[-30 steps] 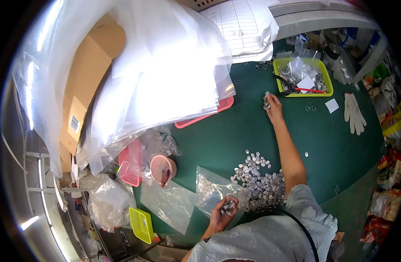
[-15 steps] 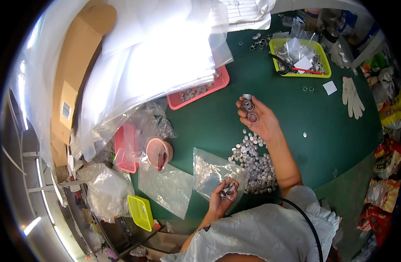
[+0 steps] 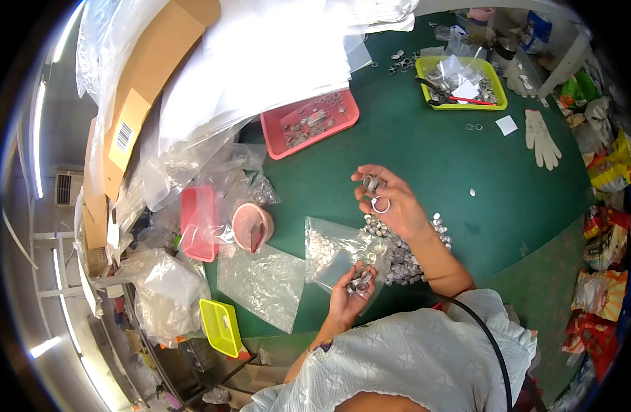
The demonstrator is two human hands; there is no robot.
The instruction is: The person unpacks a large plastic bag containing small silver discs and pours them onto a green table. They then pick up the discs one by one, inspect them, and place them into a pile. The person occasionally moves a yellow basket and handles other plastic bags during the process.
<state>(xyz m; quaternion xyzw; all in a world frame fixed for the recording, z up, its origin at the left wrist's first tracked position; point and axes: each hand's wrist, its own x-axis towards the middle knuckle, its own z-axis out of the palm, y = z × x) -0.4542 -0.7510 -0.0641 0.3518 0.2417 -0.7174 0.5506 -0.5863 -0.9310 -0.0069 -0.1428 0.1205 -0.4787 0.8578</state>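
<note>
My right hand [image 3: 404, 214] is raised over the green table [image 3: 425, 161], its fingers curled around a few silvery metal rings [image 3: 381, 204]. Lower and closer to my body, my left hand [image 3: 341, 303] is cupped around a small bunch of similar rings [image 3: 360, 282]. Below my right hand spreads a pile of small oval silvery pieces [image 3: 405, 267], partly hidden by the hand and forearm. Beside my left hand lies a clear plastic bag [image 3: 343, 237] with pale pieces [image 3: 321, 251] in it. Left of that, a flat clear bag [image 3: 260, 286] rests on the table.
A pink tray [image 3: 278, 150] of metal parts sits beyond, under white sheets [image 3: 260, 62]. Far right are a yellow-green tray [image 3: 425, 67], a glove [image 3: 541, 141] and a white square [image 3: 506, 125]. At left stand a pink cup [image 3: 244, 223], pink bin [image 3: 197, 206] and yellow basket [image 3: 216, 319].
My right hand has come nearer, down and left toward my left hand, still holding rings. My left hand stays almost in place. The view has shifted slightly.
</note>
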